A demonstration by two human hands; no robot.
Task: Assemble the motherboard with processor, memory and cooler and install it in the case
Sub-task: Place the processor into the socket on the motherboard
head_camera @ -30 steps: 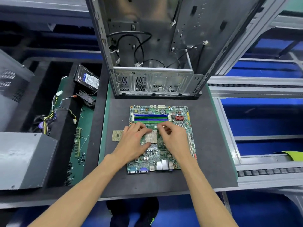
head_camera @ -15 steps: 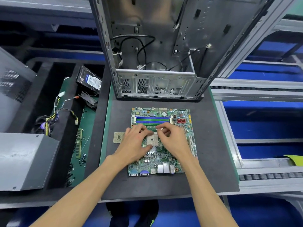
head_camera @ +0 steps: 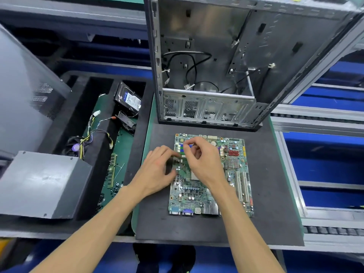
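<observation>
The motherboard lies flat on a dark foam mat, and everything else is placed here against that board. Bare mat shows on every side of it: a wide strip to its right running out to the mat's green edge, a broad band on the near side, a narrower strip on its left. Beyond its far edge, only a short gap of mat separates it from the open computer case, which stands upright with its open side facing the camera and loose black cables hanging inside.

Left of the board, past the mat's edge, sits a black foam tray. It holds a hard drive at the far end, a bundle of coloured power leads, a memory stick lying lengthwise and scattered small screws. A grey power supply box stands at the tray's near left.

The board is green, with blue and green memory slots under the hands near its far edge, red connectors and a small finned heatsink on its right, and rear ports along the near edge.

The left hand has its fingers curled over the board's left edge beside the socket area; whether they pinch something there I cannot tell. The right hand hovers over the socket with thumb and forefinger drawn together; what they grip, if anything, is too blurred to tell.
</observation>
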